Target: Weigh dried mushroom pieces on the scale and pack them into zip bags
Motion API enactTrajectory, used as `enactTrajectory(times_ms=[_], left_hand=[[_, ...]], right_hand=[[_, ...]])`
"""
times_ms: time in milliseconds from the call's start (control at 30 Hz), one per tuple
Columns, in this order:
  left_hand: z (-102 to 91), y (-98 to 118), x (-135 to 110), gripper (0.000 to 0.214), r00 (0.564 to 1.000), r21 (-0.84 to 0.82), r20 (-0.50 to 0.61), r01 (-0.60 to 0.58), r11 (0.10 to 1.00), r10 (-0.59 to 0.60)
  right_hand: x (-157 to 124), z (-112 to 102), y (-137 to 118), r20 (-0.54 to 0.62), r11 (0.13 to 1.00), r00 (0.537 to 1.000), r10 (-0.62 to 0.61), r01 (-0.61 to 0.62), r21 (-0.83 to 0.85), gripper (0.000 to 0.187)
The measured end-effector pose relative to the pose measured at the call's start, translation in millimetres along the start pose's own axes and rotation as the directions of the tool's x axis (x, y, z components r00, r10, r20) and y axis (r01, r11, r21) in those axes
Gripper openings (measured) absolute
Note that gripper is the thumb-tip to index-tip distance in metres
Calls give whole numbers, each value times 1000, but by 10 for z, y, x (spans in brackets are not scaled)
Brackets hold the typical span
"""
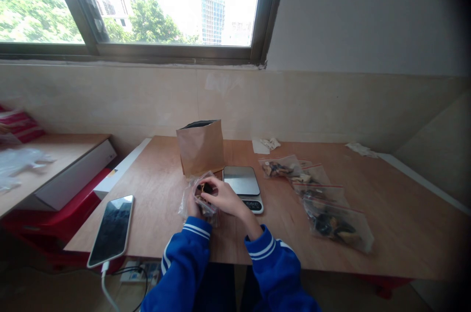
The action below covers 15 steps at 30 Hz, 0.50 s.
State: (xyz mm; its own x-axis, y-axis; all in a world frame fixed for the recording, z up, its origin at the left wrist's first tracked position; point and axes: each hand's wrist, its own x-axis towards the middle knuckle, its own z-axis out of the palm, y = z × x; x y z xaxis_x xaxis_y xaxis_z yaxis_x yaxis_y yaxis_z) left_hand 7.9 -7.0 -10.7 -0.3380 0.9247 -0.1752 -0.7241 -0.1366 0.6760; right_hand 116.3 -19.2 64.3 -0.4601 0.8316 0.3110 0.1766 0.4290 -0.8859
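Note:
My left hand is wrapped round a clear plastic zip bag and keeps it upright. Over the bag's mouth, my right hand has its fingers bent and pinched together, close to a small dark piece with tan edges. Whether the fingertips grip that piece is hidden. Behind both hands stands an open brown paper pouch with a dark lining. A kitchen scale with a metal plate and a black button panel lies just beyond my right hand; nothing rests on its plate.
Several zip bags of dark and tan dried pieces, the nearest one largest, overlap on the right. A phone with a white cable lies at the table's left edge. Crumpled white tissue sits near the wall. Another table stands left.

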Motion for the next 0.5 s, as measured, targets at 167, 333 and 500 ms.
enactTrajectory(times_ms=[167,333,500], left_hand=[[92,100,-121,26,996,-61,23,88,994,-87],[122,119,-128,25,992,-2,-31,124,992,-124],[24,60,-58,26,984,-6,-154,85,996,-85]], right_hand=[[38,-121,-121,-141,997,990,-9,20,80,30],[66,-166,-64,-159,998,987,-12,23,67,29],[294,-276,-141,-270,991,955,-121,133,28,28]])
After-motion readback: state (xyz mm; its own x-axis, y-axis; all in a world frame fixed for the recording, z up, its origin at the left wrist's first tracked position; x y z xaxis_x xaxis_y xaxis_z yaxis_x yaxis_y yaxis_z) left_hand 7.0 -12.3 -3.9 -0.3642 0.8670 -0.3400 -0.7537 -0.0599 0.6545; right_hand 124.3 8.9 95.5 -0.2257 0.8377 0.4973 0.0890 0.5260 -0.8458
